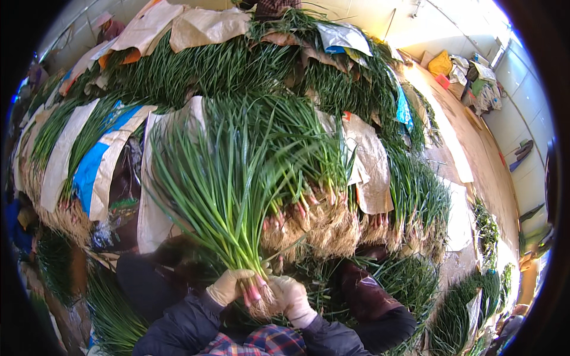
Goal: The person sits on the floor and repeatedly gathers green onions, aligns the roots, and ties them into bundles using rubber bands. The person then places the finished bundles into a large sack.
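A bunch of green garlic with long flat leaves, pinkish bulbs and pale roots leans upright in front of my body. My left hand, in a cream glove, wraps around the stems just above the bulbs. On the other side, my gloved right hand holds the bunch low, by its bulbs and roots; its fingertips are partly hidden. Just beyond lies a pile of more green garlic, roots towards me and leaves pointing away. Some leaves of the held bunch overlap that pile.
Woven sacks lie between rows of bundles. A large leafy heap under more sacks stands behind. Loose leaves cover the ground around my boot. Another person is at the far left. Bags lie along the right wall.
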A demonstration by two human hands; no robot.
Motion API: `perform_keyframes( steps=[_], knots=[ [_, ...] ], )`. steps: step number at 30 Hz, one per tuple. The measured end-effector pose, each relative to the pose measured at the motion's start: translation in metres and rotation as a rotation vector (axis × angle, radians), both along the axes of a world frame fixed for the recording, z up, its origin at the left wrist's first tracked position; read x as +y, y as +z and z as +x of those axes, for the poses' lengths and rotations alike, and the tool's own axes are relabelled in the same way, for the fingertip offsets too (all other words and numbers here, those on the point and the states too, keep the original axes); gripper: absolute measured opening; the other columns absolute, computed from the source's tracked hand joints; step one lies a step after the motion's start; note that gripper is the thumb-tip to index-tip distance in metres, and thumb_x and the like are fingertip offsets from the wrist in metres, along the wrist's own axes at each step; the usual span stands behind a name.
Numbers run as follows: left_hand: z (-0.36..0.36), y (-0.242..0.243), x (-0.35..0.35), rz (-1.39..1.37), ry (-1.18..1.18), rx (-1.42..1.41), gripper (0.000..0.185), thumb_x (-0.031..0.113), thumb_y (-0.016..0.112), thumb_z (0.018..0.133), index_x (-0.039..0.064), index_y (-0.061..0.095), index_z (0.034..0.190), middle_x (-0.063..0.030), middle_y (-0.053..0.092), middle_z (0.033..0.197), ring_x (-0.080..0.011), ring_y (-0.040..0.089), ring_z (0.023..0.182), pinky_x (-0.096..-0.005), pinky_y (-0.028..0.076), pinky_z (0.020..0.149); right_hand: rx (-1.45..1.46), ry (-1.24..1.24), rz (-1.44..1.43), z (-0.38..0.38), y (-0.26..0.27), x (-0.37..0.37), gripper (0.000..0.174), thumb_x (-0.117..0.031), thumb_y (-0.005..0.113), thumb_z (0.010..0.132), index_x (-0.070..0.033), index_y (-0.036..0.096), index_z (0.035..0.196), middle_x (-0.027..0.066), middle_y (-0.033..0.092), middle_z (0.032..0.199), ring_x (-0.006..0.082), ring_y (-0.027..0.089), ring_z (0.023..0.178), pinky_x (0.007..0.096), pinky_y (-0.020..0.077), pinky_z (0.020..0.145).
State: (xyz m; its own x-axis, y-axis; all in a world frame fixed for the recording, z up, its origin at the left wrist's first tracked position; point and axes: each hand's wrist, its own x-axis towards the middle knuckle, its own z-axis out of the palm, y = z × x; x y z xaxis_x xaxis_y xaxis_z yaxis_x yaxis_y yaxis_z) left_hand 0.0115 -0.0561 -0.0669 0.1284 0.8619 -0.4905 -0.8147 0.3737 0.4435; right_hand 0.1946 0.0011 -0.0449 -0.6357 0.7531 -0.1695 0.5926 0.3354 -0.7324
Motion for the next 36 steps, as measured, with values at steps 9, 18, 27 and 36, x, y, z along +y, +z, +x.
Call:
perform_keyframes(
  steps=[9,18,27,36],
  knots=[
    [-0.015,0.022,-0.033,-0.163,-0.209,0.268,0.049,0.022,0.056,0.077,-0.004,0.051,0.119,-0.0081,0.062,0.092,-0.0185,0.06,0.075,-0.0353,0.05,0.077,1.039,-0.82,-1.582,-0.091,-0.054,0.037,0.031,-0.036,0.036,0.1,-0.01,0.052,0.095,-0.0068,0.033,0.052,0.0092,0.027,0.041,0.0245,0.0196,0.038],
    [-0.038,0.013,-0.051,0.2,0.248,-0.271,0.067,0.016,0.059,0.073,0.012,0.039,0.137,-0.0026,0.057,0.088,-0.0203,0.056,0.085,-0.0416,0.047,0.083,-0.624,0.333,-0.048,-0.013,-0.048,0.134,0.033,-0.032,0.051,0.093,-0.01,0.059,0.117,0.0095,0.065,0.105,0.0274,0.062,0.092,0.0388,0.049,0.085],
    [-0.027,0.022,-0.03,0.307,0.24,-0.245,0.05,0.018,0.064,0.077,0.008,0.05,0.124,0.0005,0.056,0.083,-0.0158,0.055,0.08,-0.035,0.047,0.08,0.579,-0.517,-0.091,0.014,0.011,0.196,0.026,-0.024,0.055,0.092,-0.002,0.063,0.105,0.0079,0.066,0.086,0.0162,0.06,0.072,0.0285,0.048,0.064],
    [-0.019,0.041,-0.014,0.014,0.209,0.134,0.045,0.022,0.057,0.077,0.005,0.046,0.118,-0.0168,0.053,0.124,-0.0322,0.049,0.118,-0.0454,0.04,0.1,0.489,-0.641,-0.358,0.014,0.005,0.086,0.028,-0.014,0.067,0.084,0.0,0.065,0.108,0.0012,0.065,0.081,0.0054,0.055,0.063,0.0193,0.0438,0.055]
  ],
)
